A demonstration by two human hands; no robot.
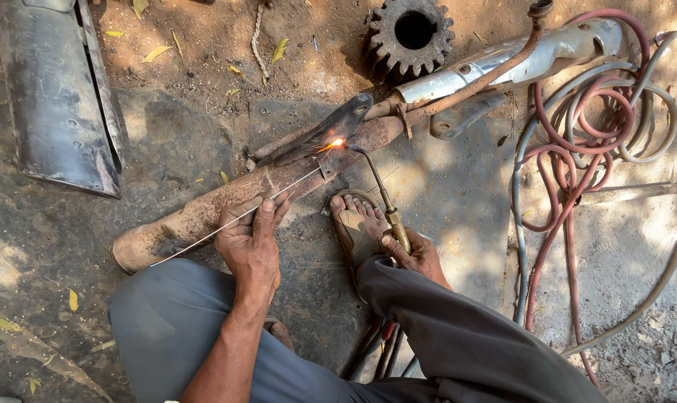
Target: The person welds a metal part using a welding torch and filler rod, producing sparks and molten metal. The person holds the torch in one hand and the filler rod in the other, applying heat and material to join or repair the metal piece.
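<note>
My left hand [252, 239] pinches a thin metal filler rod [234, 216] whose tip reaches a bright orange flame [335, 142]. My right hand [417, 252] grips the brass handle of a gas torch [383, 195], its curved nozzle aimed at the same spot. The flame plays on a long rusty exhaust pipe [226, 203] lying slantwise on the ground, where a dark metal bracket [331, 127] meets it. My foot in a sandal [359, 224] rests just below the pipe, between my two hands.
A large rusty gear [409, 33] lies behind the pipe. A chromed silencer piece [532, 56] lies at upper right. Coiled red and grey hoses [584, 127] fill the right side. A dark sheet-metal panel [58, 89] lies at upper left. Dry leaves dot the dirt.
</note>
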